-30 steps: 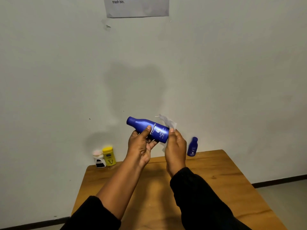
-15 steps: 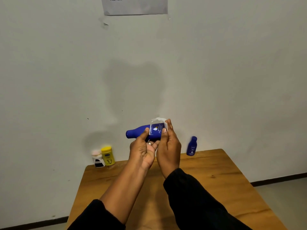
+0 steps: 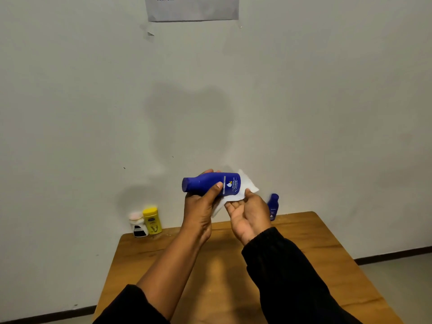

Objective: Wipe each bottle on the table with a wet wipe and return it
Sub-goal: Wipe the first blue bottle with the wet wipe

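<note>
Just below centre, the left hand grips a blue bottle held sideways above the table, cap leftward; its white label print is unreadable. The right hand, palm up, pinches a white wipe at the bottle's base. Behind stand a small blue bottle, a yellow bottle and a white jar. Paper at top reads "trash bin."

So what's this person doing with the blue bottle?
The person's left hand grips a large blue bottle on its side above the table, while the right hand holds a white wet wipe against its base end. A small blue bottle, a yellow bottle and a white bottle stand at the table's back edge.
</note>
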Motion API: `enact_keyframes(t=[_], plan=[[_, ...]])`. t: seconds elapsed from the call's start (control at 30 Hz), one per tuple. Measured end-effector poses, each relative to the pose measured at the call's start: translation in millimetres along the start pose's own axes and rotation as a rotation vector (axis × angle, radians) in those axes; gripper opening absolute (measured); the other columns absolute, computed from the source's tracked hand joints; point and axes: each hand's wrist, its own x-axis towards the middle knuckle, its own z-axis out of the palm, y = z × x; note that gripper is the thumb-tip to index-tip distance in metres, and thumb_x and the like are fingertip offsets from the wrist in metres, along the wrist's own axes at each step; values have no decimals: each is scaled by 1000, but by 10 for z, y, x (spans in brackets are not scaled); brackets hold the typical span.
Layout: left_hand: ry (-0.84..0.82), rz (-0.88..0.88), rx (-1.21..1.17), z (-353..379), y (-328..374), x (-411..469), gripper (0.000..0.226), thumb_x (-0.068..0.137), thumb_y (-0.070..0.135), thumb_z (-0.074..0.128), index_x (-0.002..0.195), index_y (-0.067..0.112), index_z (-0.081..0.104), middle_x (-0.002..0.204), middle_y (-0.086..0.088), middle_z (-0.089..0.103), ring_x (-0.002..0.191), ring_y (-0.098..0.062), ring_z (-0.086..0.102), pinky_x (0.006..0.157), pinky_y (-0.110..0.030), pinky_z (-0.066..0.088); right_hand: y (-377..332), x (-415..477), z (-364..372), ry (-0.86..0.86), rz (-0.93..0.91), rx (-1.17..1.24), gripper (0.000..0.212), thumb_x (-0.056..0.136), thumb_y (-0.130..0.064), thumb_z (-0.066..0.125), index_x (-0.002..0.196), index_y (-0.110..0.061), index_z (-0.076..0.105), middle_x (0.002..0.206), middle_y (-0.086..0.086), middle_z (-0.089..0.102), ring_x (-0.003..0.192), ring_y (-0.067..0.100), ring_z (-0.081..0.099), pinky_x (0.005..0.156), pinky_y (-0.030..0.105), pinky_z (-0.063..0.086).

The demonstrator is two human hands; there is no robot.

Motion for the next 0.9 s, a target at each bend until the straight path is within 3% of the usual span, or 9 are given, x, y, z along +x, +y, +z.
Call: enact_keyframes(t=[0.17,0.3,0.37,0.5,0.6,0.7,0.8,0.9], plan=[[-87,84,214,-35,-24,13,35,83,-3,68,111,19,69,104,2,75,97,-14,70,74,-18,54,48,-51,3,-13,206,50,25,101,-14,43,116,1,56,102,23,72,95,32,70,75,42,57],[-144,135,259,-42,-46,20,33,84,1,70,110,21,65,105,7,75,97,-9,69,74,-17,54,-106,22,25,28,167,76,23,100,-13,44,115,2,52,105,24,68,98,33,68,92,46,53],[-143,137,289,-54,-62,23,32,84,6,72,109,24,65,102,7,75,96,-9,69,73,-17,54,-169,67,8,38,129,93,20,99,-11,47,115,0,50,105,24,67,95,33,68,92,47,54],[-170,89,323,-133,-64,59,29,83,10,73,106,27,66,96,5,75,94,-11,69,71,-16,54,-168,119,-89,35,19,-118,14,93,-9,57,106,-4,57,94,19,73,83,29,74,69,41,62],[-206,48,350,-204,-28,98,30,82,10,74,107,25,65,93,3,74,94,-13,69,74,-20,55,-181,159,-167,41,-88,-306,15,90,-14,62,104,-9,61,97,15,73,93,29,72,78,41,61],[-229,-2,299,-238,32,144,30,82,9,72,110,17,65,102,-8,73,103,-24,67,87,-32,56,-137,184,-211,32,-215,-470,10,94,-24,59,100,-17,64,98,10,74,94,26,71,85,42,59],[-236,-41,203,-260,111,170,37,78,10,73,113,11,62,108,-16,70,107,-32,66,90,-38,56,-85,144,-209,29,-383,-642,15,98,-29,54,91,-25,66,91,3,73,88,22,71,78,37,60],[-263,-68,130,-285,159,184,46,78,11,72,121,10,57,112,-17,67,107,-32,67,88,-39,57,-67,79,-171,-15,-550,-854,20,99,-35,50,92,-27,66,87,-4,71,80,12,70,65,24,56]])
